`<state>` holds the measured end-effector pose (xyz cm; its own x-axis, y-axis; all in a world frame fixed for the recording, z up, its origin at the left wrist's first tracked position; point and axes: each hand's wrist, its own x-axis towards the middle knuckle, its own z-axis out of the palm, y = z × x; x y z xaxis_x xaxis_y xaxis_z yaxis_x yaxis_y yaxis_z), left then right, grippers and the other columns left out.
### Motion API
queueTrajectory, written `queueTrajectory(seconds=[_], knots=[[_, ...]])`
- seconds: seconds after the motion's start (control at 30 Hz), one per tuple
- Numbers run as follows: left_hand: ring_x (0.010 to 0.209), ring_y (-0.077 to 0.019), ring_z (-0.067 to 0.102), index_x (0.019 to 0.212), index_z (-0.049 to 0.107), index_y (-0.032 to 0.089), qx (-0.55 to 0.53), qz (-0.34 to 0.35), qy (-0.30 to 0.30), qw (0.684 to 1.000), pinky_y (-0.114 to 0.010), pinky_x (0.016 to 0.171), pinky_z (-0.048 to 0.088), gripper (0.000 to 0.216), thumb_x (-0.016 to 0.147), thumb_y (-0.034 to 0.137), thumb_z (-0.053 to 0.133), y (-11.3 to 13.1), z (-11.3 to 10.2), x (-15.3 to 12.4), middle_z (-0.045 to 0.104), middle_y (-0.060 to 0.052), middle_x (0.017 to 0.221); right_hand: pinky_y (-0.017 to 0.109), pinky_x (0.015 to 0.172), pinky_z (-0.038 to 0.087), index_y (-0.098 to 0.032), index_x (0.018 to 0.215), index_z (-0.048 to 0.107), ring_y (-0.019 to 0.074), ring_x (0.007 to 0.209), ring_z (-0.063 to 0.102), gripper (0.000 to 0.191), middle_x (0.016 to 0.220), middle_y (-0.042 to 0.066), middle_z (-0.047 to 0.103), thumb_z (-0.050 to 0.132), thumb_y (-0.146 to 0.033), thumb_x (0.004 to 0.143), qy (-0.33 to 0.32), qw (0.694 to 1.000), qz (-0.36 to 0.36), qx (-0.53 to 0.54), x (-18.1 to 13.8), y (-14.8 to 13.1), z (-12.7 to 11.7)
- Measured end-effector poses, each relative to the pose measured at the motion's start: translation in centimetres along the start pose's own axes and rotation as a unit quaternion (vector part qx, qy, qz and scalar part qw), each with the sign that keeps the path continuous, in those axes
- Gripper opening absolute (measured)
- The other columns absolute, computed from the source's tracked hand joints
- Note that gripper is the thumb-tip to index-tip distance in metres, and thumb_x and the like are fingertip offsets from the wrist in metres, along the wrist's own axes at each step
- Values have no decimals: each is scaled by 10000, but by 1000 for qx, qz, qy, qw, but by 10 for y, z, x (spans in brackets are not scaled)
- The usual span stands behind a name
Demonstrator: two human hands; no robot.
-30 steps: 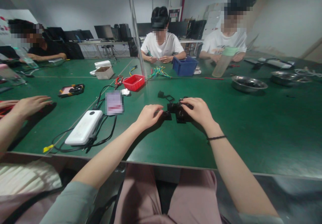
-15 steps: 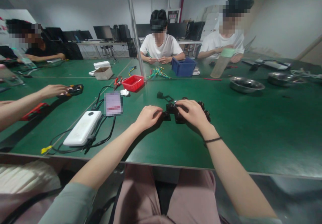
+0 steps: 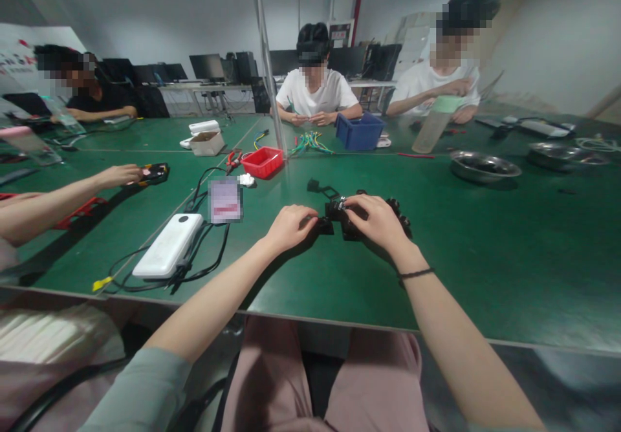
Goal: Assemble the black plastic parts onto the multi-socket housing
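My left hand (image 3: 292, 226) is closed in a pinch on a small black part (image 3: 326, 227) that rests low over the green table. Just right of it, my right hand (image 3: 376, 217) has its thumb and fingers closed on a black piece (image 3: 334, 209) with a shiny metal bit on top. The two black pieces are close together; whether they touch I cannot tell. Beneath and behind my right hand sit several dark chunky parts (image 3: 400, 215), mostly covered by it. A thin black bracket-like piece (image 3: 323, 188) lies just beyond my fingertips.
Left of me lie a white power bank (image 3: 168, 246) with black cables and a blurred-out purple card (image 3: 226, 200). Farther off are a red bin (image 3: 262, 162), a blue bin (image 3: 359, 131), a metal bowl (image 3: 485, 167) and a bottle (image 3: 431, 128). A neighbour's hand (image 3: 121, 175) works at left.
The whole view has shifted slightly right as my head turned a little left. Both my hands stay at the black parts with nearly the same hold.
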<state>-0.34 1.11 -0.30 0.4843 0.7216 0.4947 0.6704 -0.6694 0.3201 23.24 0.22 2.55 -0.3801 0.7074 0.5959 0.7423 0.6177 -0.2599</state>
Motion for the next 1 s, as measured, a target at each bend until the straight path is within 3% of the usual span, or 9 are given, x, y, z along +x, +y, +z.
queueTrajectory(seconds=[1.0], knots=[[876, -211, 675, 955, 676, 179, -8, 6, -1, 1000, -362, 821, 494, 183, 929, 261, 515, -1, 0, 1, 744, -64, 957, 412, 834, 499, -207, 916, 656, 262, 922, 688, 116, 972, 82, 752, 547, -230, 885, 17, 999, -27, 5, -1, 1, 2]])
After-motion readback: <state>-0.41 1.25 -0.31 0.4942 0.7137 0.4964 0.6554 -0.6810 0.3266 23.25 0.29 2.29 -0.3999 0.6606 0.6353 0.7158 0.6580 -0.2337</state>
